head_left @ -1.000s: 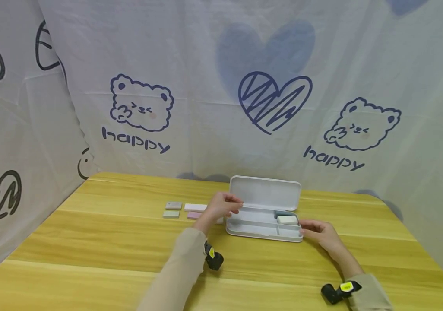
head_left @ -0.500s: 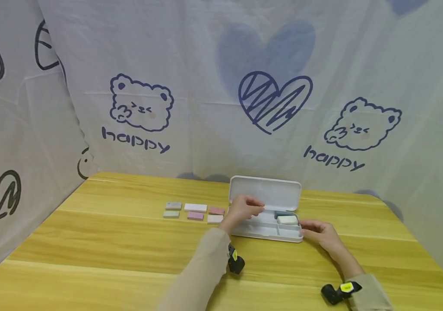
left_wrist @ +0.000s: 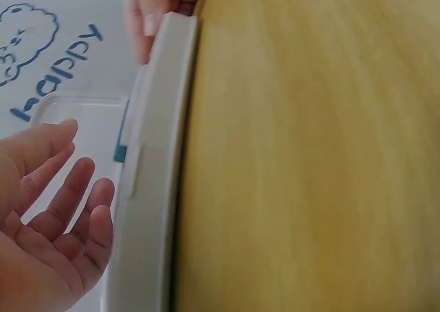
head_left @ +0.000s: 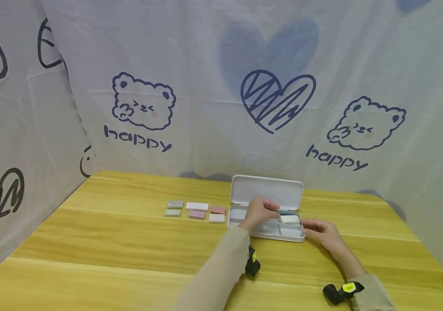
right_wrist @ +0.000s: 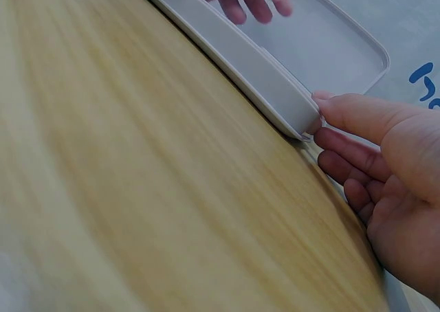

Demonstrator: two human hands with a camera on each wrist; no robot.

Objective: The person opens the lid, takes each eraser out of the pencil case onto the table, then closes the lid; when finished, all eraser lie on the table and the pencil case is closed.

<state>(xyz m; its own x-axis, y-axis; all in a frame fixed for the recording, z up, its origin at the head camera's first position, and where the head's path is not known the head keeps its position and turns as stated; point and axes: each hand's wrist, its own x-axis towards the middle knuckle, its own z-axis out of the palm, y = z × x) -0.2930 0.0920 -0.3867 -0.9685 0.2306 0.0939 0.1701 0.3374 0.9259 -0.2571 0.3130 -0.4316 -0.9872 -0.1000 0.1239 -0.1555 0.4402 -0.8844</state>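
A white pencil case (head_left: 268,236) lies with its lid (head_left: 267,192) raised. At its right end, inside, are a teal piece (head_left: 288,212) and a white eraser (head_left: 289,220). My left hand (head_left: 259,214) hovers over the long compartment, just left of those two pieces. Its fingers are loosely bent and nothing shows between them in the left wrist view. My right hand (head_left: 324,233) holds the right end of the case, thumb (right_wrist: 344,109) on the corner and fingers against the end wall.
Left of the case lie several small erasers in two rows, among them a pink one (head_left: 218,210), a purple one (head_left: 197,214), a long white one (head_left: 197,206) and a grey one (head_left: 175,204). A printed cloth (head_left: 206,142) hangs behind the wooden table (head_left: 128,250).
My left hand has moved right, from the left edge of the case to above its inside near the teal piece. My right hand has stayed at the right end.
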